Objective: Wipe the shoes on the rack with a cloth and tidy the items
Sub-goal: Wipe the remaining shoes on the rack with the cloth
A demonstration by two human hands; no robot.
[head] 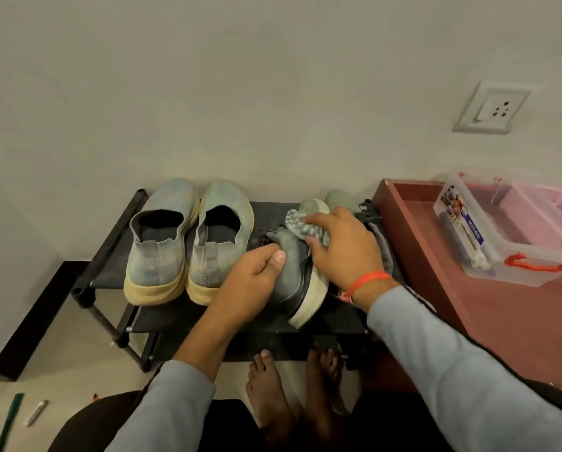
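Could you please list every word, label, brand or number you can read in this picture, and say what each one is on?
"MULTI BOX": on the blue strip of the label on the clear plastic box, which stands on the brown cabinet.
The rest of that label: too small and blurred to read.
The shoes, cloth and wall socket: no readable text.

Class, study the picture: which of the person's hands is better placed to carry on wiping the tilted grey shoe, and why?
The right hand: it already holds the cloth against the tilted grey shoe. The left hand grips that shoe's upper, steadying it on the rack.
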